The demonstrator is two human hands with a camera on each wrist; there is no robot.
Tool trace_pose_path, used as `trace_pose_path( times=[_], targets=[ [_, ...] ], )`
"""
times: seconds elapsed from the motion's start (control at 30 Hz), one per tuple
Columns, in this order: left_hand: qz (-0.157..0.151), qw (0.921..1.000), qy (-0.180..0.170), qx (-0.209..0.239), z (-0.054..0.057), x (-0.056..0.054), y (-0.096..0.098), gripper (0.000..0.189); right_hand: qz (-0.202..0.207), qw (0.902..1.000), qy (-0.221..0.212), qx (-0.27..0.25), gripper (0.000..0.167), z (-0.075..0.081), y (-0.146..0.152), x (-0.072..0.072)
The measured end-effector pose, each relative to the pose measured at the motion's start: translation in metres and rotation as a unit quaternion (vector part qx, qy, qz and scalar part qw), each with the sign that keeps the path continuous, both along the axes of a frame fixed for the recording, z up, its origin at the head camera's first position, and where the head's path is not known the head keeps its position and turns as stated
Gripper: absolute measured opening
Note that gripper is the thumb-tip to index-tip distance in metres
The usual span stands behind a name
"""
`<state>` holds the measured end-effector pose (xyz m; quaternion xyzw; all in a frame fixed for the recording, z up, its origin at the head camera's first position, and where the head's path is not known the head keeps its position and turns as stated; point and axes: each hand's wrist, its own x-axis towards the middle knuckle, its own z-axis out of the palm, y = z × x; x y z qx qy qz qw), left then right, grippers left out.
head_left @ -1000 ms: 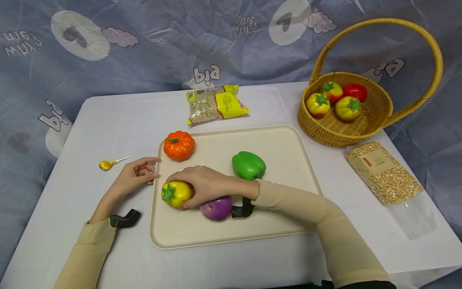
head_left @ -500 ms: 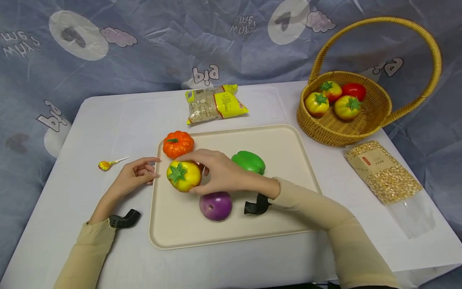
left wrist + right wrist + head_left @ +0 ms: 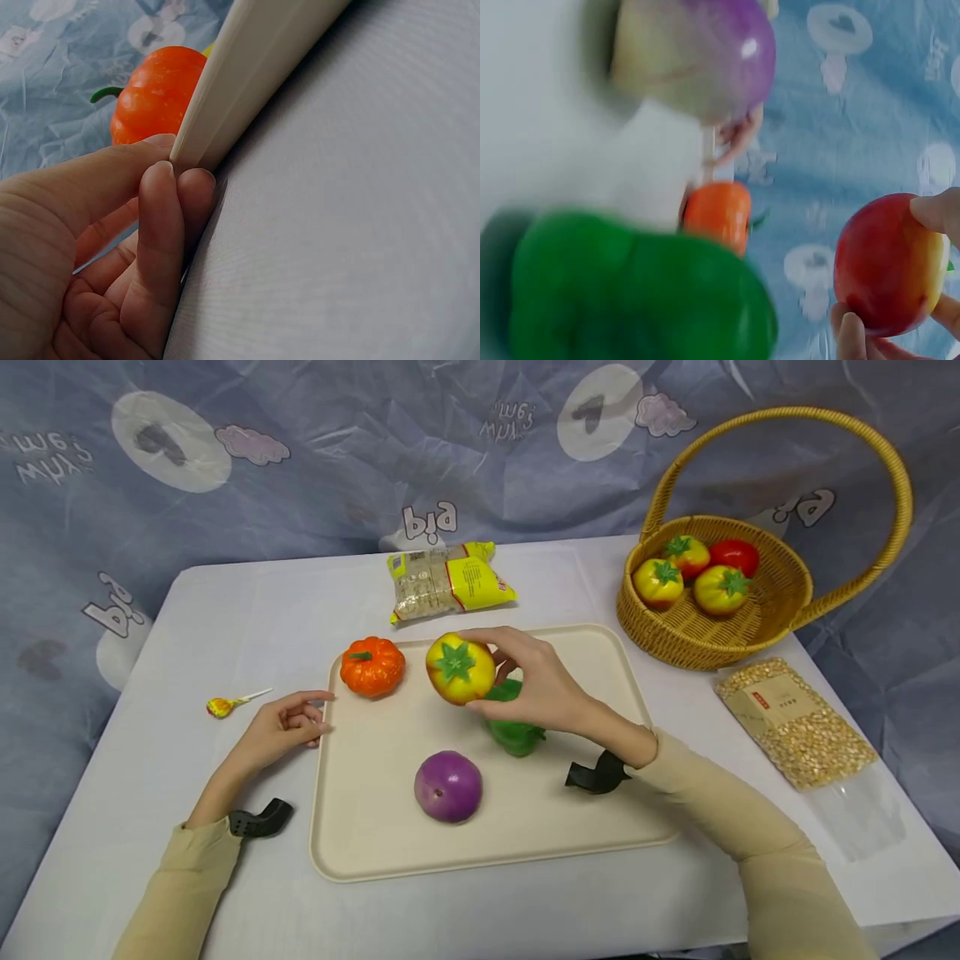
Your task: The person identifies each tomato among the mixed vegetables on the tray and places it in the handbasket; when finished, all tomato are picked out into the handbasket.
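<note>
My right hand [image 3: 536, 681] grips a yellow-and-red toy tomato [image 3: 459, 668] with a green star-shaped calyx, raised over the tray's upper middle. In the right wrist view the tomato [image 3: 885, 266] shows its red underside between thumb and fingers. A green bell pepper [image 3: 517, 735] lies on the tray beneath this hand, partly hidden by it. My left hand [image 3: 281, 727] pinches the left rim of the beige tray [image 3: 360, 864], and the left wrist view shows the fingertips [image 3: 160, 176] on that rim. A purple-and-white turnip [image 3: 448, 787] and an orange pumpkin [image 3: 372, 667] also sit on the tray.
At the back right stands a wicker basket [image 3: 675, 647] with a tall handle, holding several toy tomatoes. A bag of yellow grains [image 3: 795, 722] lies in front of it. Behind the tray is a yellow packet [image 3: 450, 583]. A lollipop [image 3: 221, 707] lies left of the tray.
My right hand has lifted the yellow-and-red tomato from the tray's left side and carried it right and farther back, uncovering the turnip. The left hand stays at the tray rim.
</note>
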<state>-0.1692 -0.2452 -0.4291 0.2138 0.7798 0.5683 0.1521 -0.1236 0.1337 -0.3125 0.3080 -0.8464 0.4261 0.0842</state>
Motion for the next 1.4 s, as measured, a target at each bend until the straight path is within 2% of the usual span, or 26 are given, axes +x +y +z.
trace_pose_path(
  times=[0.2, 0.53, 0.67, 0.83, 1.1, 1.27, 1.4],
  targets=[
    [-0.003, 1.0000, -0.003, 0.002, -0.001, 0.001, -0.001, 0.047, -0.054, 0.9974, 0.045, -0.012, 0.069, 0.003, 0.035, -0.005],
    [-0.002, 1.0000, 0.002, 0.000, -0.001, 0.000, -0.001, 0.047, -0.150, 0.9872, 0.054, -0.005, 0.072, 0.000, 0.096, -0.010],
    [0.000, 1.0000, -0.002, 0.000, -0.002, -0.001, -0.001, 0.047, -0.190, 0.9798, 0.061, 0.011, 0.074, 0.000, 0.120, -0.008],
    [0.003, 0.9999, -0.010, 0.002, -0.003, 0.000, -0.001, 0.047, -0.249, 0.9654, 0.073, 0.024, 0.075, -0.003, 0.150, -0.006],
    [0.005, 0.9999, -0.011, 0.003, -0.003, 0.001, 0.001, 0.048, -0.309, 0.9496, 0.045, 0.021, 0.070, -0.005, 0.189, -0.008],
    [0.006, 0.9999, -0.008, 0.004, -0.004, 0.001, 0.000, 0.047, -0.330, 0.9421, 0.035, 0.047, 0.068, -0.008, 0.213, -0.012],
    [0.005, 1.0000, -0.005, 0.003, -0.004, 0.000, 0.000, 0.047, -0.343, 0.9359, -0.003, 0.081, 0.068, -0.010, 0.229, -0.015]
  ],
)
